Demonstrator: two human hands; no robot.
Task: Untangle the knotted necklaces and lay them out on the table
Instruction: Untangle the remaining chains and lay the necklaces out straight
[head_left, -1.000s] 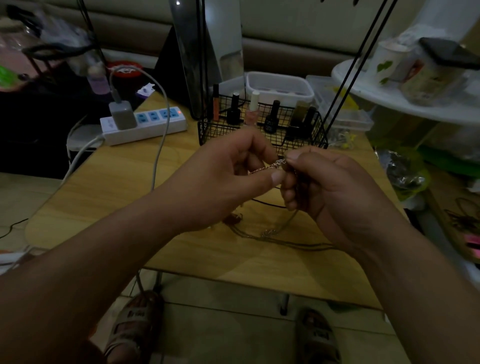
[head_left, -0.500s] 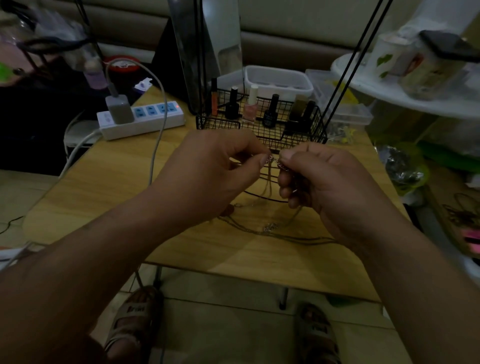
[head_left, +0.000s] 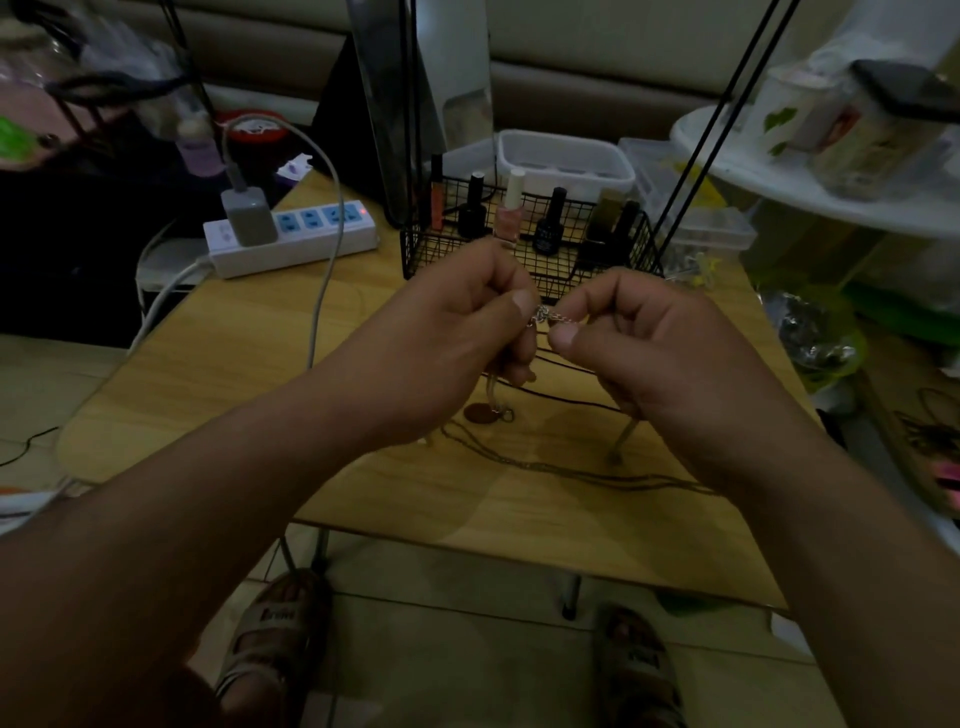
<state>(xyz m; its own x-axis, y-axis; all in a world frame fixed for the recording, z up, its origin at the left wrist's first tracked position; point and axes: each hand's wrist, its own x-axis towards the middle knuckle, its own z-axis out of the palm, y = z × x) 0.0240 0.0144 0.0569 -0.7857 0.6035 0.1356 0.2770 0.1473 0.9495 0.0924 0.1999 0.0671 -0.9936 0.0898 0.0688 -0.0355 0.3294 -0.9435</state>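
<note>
A small silver knot of necklace chain (head_left: 545, 315) hangs in the air above the wooden table (head_left: 249, 374). My left hand (head_left: 441, 338) pinches it from the left between thumb and forefinger. My right hand (head_left: 649, 343) pinches it from the right. Chain strands drop from under both hands. A round reddish pendant (head_left: 480, 414) lies on the table below my left hand. More thin chains (head_left: 597, 475) trail across the tabletop toward the right, partly hidden by my right wrist.
A black wire basket (head_left: 524, 254) of nail polish bottles stands just behind my hands. A white power strip (head_left: 296, 239) with a charger and a grey cable (head_left: 327, 249) lies at the back left. Plastic boxes (head_left: 566, 161) sit behind the basket. A cluttered white shelf (head_left: 810, 182) is on the right.
Both hands have stayed together on the knot, shifting slightly and turning it. The round pendant now shows on the table under my left hand.
</note>
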